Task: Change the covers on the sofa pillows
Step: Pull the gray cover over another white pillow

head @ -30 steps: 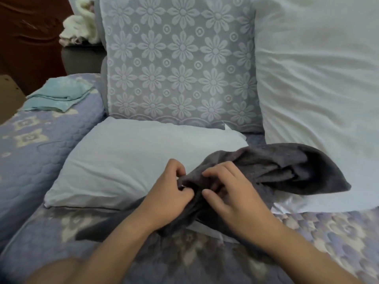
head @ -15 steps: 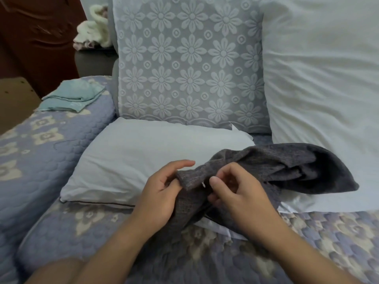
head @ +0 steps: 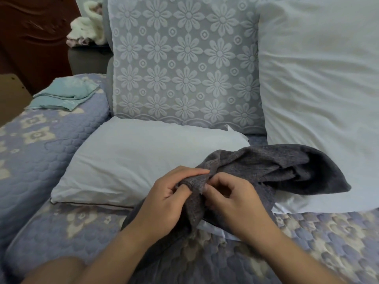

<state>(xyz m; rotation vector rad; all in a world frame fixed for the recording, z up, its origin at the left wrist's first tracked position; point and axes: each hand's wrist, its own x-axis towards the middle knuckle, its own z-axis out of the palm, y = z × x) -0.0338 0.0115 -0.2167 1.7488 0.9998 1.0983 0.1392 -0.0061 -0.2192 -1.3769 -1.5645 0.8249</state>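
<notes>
Pinching grey cover [head: 272, 169] edge: left hand [head: 164, 203], right hand [head: 231, 203]; cover's length trails rightward across white pillows.

A single head-worn camera looks forward and steeply down onto the sofa seat [head: 61, 228], close above the left hand [head: 164, 203] and right hand [head: 235, 203] (forearms enter from the bottom edge). The wide lens reaches up to the lace-covered backrest [head: 184, 64].
</notes>
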